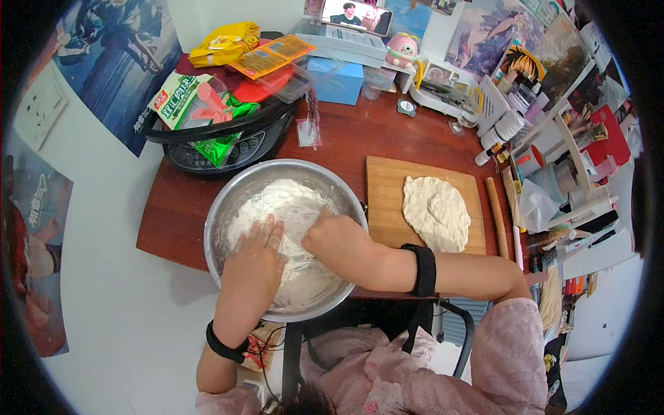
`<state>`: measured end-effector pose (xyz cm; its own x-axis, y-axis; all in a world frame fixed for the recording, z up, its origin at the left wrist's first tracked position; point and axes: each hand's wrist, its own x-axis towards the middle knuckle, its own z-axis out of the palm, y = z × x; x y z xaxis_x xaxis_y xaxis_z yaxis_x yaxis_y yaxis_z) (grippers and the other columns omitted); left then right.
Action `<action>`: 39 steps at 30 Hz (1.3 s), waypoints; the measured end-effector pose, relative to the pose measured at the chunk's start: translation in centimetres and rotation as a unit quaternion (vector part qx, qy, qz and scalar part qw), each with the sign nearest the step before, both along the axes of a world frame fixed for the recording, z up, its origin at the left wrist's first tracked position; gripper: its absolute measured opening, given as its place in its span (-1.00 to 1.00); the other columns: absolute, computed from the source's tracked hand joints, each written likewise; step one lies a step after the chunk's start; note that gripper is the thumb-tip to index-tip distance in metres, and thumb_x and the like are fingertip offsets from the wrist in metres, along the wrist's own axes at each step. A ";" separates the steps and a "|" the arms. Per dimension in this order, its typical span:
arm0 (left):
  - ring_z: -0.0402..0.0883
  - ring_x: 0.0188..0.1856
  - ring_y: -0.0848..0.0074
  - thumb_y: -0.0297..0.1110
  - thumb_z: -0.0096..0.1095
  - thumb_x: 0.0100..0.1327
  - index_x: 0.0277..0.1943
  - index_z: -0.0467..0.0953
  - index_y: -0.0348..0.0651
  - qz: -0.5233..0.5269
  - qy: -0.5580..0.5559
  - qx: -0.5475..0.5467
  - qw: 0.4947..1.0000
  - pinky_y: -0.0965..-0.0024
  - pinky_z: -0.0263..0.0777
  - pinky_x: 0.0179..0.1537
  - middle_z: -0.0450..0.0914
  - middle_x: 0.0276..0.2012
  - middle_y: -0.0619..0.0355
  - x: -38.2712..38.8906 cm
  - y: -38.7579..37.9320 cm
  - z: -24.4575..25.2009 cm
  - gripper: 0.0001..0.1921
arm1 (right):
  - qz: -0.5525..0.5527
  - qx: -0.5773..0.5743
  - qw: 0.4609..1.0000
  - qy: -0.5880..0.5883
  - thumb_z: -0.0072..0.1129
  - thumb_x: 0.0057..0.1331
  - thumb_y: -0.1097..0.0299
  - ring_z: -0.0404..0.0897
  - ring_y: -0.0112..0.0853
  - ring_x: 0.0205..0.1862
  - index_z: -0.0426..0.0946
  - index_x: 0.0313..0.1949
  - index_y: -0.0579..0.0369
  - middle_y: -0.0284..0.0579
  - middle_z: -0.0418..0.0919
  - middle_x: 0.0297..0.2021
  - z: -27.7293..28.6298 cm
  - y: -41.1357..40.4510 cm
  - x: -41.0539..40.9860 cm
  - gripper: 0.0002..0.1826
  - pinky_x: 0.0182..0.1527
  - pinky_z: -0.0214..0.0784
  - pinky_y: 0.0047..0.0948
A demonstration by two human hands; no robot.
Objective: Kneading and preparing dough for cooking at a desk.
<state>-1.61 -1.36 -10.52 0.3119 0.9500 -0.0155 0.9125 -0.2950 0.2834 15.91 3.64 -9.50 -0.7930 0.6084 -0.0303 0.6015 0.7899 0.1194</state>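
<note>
A wide stainless steel bowl [213, 244] stands at the table's front edge, with white flour [290, 194] spread over its bottom and lower walls. My left hand [257, 259] lies palm down on the flour at the bowl's left side, fingers stretched and slightly apart. Curled into a fist, my right hand [340, 241] reaches in from the right and touches the flour; its palm side is hidden. Right of the bowl, a flattened, uneven piece of dough [437, 213] rests on a wooden board [385, 207]. Each wrist wears a black band.
A wooden rolling pin [497, 218] lies right of the board. Behind the bowl, food packets [179, 101] are piled on a black electric cooker [228, 150]. A blue box [335, 80] and a propped phone [356, 16] stand at the back. A crowded white shelf [573, 150] borders the right.
</note>
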 end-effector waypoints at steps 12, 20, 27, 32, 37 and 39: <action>0.22 0.36 0.10 -0.29 0.13 0.27 0.34 0.20 -0.29 -0.011 -0.016 -0.004 1.000 0.15 0.10 0.37 0.24 0.34 -0.11 0.0 -0.1 0.1 -0.40 | 0.052 -0.162 0.985 0.023 0.22 0.03 0.52 0.62 -0.09 -0.25 0.58 -0.34 0.19 0.00 0.61 -0.32 2.1 1.6 1.5 -0.84 -0.16 0.51 -0.30; 0.41 0.22 0.10 -0.29 0.18 0.25 0.32 0.23 -0.28 0.006 -0.059 0.017 0.998 0.13 0.10 0.35 0.46 0.14 -0.20 0.1 0.9 1.4 -0.40 | -0.055 -0.363 0.897 0.246 0.33 0.11 0.39 0.62 -0.21 -0.30 0.62 -0.20 0.24 0.07 0.65 -0.35 3.1 4.8 2.1 -0.73 -0.19 0.44 -0.35; 0.63 -0.15 0.13 -0.39 0.27 0.19 0.27 0.31 -0.25 0.053 -0.289 -0.020 0.956 0.22 0.50 -0.17 0.56 0.00 -0.13 1.8 1.0 3.5 -0.43 | -0.123 -0.433 0.821 0.352 0.38 0.16 0.33 0.52 -0.58 -0.31 0.62 -0.13 0.27 -0.16 0.67 -0.35 2.5 5.4 1.9 -0.67 -0.16 0.41 -0.46; 0.64 -0.24 0.15 -0.46 0.29 0.17 0.18 0.40 -0.29 0.039 -0.293 0.060 0.953 0.24 0.49 -0.21 0.59 -0.13 -0.12 1.9 1.1 3.4 -0.51 | -0.079 -0.528 0.747 0.396 0.30 0.25 0.30 0.53 -0.57 -0.24 0.60 -0.09 0.28 -0.20 0.67 -0.28 1.7 5.2 1.6 -0.67 -0.14 0.41 -0.51; 0.64 -0.29 0.18 -0.46 0.30 0.17 0.12 0.47 -0.26 0.073 -0.295 0.078 0.950 0.27 0.47 -0.25 0.59 -0.18 -0.11 0.9 1.2 2.4 -0.57 | -0.172 -0.645 0.586 0.459 0.17 0.34 0.33 0.57 -0.55 -0.21 0.57 -0.09 0.36 -0.15 0.64 -0.23 2.3 4.8 1.8 -0.70 -0.12 0.46 -0.56; 0.64 -0.29 0.20 -0.45 0.31 0.17 0.14 0.47 -0.23 0.072 -0.319 0.081 0.942 0.28 0.47 -0.25 0.59 -0.17 -0.11 1.0 1.2 2.9 -0.56 | -0.187 -0.681 0.529 0.471 0.11 0.37 0.38 0.57 -0.45 -0.01 0.38 0.14 0.39 -0.10 0.55 -0.01 2.7 4.9 2.2 -0.58 0.11 0.47 -0.47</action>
